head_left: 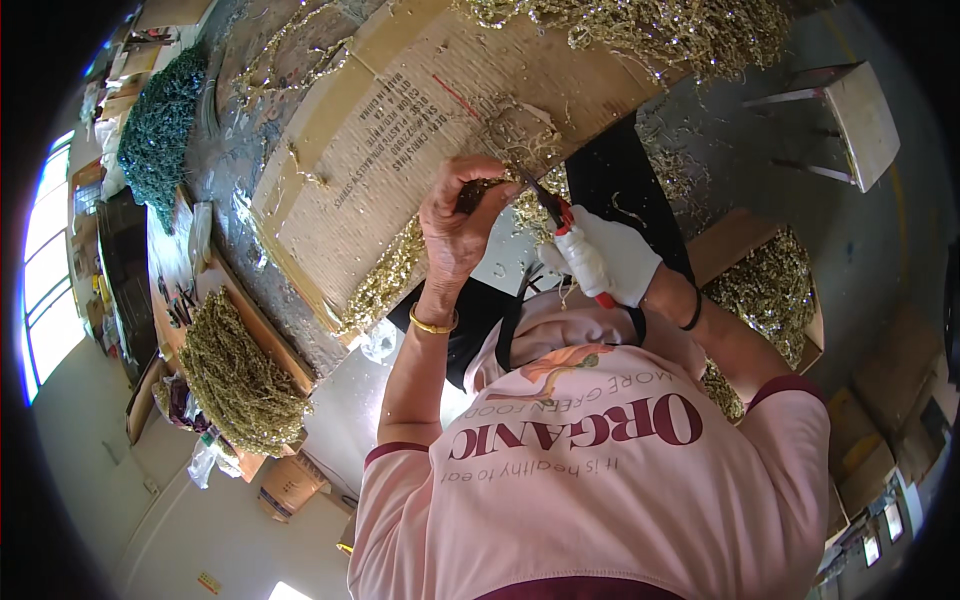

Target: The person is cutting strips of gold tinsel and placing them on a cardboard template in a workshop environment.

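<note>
My left hand (460, 215), bare and with a gold bangle at its wrist, is raised over the near edge of the cardboard. Its thumb and fingers are curled together around a piece of gold glittery garland (478, 192), mostly hidden by the fingers. In a white glove, my right hand (612, 258) grips pliers (545, 203) with red handles and dark, narrow jaws. White wrapping covers part of the handle. The jaw tips reach toward the left fingertips; whether they touch the garland I cannot tell. More gold strands lie below and between the hands.
A large flattened cardboard sheet (360, 150) covers the worktop, with a gold glittery heap (640, 35) at its far side. A box of gold garland (765, 290) stands at right, near a stool (855, 125). Leftward are a gold bundle (240, 380) and a dark green bundle (160, 135).
</note>
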Tool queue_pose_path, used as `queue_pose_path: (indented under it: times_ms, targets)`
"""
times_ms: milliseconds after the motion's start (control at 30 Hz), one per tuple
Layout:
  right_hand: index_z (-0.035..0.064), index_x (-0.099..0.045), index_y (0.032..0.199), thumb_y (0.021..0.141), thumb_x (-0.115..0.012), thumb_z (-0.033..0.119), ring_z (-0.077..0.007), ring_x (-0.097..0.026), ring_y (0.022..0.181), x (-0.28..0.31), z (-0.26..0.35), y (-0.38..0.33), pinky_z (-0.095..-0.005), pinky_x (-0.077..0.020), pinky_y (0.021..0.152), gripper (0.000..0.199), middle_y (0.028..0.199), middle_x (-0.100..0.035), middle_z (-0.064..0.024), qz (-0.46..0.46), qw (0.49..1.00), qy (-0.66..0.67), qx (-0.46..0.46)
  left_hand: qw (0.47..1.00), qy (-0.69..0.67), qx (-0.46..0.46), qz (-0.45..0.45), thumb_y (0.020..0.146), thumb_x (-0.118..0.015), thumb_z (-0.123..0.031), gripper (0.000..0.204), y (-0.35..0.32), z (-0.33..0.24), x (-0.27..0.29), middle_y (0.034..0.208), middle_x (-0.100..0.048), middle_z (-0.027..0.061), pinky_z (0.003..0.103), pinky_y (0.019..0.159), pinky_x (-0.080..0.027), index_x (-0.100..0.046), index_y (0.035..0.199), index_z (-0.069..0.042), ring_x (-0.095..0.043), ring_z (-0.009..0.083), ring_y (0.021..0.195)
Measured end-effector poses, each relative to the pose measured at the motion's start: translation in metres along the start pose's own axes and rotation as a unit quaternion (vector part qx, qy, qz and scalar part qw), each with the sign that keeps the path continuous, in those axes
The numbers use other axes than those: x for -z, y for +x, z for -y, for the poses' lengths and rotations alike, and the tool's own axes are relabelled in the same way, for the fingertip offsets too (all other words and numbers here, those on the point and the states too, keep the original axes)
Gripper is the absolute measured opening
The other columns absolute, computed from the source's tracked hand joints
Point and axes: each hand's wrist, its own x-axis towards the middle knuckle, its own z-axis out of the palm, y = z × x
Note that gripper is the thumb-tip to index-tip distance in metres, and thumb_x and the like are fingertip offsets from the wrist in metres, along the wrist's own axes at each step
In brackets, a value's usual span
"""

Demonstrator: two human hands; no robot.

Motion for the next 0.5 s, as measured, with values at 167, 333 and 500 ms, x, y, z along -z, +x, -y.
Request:
queue_pose_path:
  times_ms: [167, 333, 500]
  targets:
    - [0.0039, -0.046, 0.1, 0.084, -0.049, 0.038, -0.0353, -0.059, 0.077, 0.009, 0.012, 0.001, -0.0416, -0.0477, 0.063, 0.038, 0.085, -0.059, -0.0179, 0.011, 0.998, -0.043, 0.043, 1.0, -0.01, 0.015, -0.011, 0.072, -0.064, 0.011, 0.025, -0.002, -0.001, -0.001, 0.092, -0.055, 0.0034, 0.019, 0.07, -0.044, -0.056, 0.091, -0.003, -0.051, 0.0085, 0.08]
    - [0.0052, -0.048, 0.098, 0.084, -0.049, 0.038, -0.0356, -0.059, 0.076, -0.021, -0.023, 0.006, -0.0428, -0.0476, 0.061, 0.036, 0.085, -0.058, -0.0178, -0.002, 0.98, 0.188, 0.067, 0.999, -0.018, 0.024, -0.032, 0.072, -0.065, 0.01, 0.025, 0.0, -0.004, -0.003, 0.092, -0.056, 0.003, 0.019, 0.069, -0.043, -0.056, 0.091, -0.003, -0.051, 0.0078, 0.08]
    - [0.0098, -0.051, 0.095, 0.085, -0.047, 0.04, -0.0369, -0.059, 0.076, -0.011, -0.005, 0.004, -0.0437, -0.0474, 0.06, 0.032, 0.085, -0.058, -0.0184, -0.012, 0.989, 0.149, 0.001, 1.0, 0.014, 0.01, -0.021, 0.071, -0.066, 0.01, 0.024, 0.0, -0.001, -0.002, 0.091, -0.057, 0.0033, 0.02, 0.069, -0.043, -0.056, 0.09, -0.003, -0.052, 0.0081, 0.079]
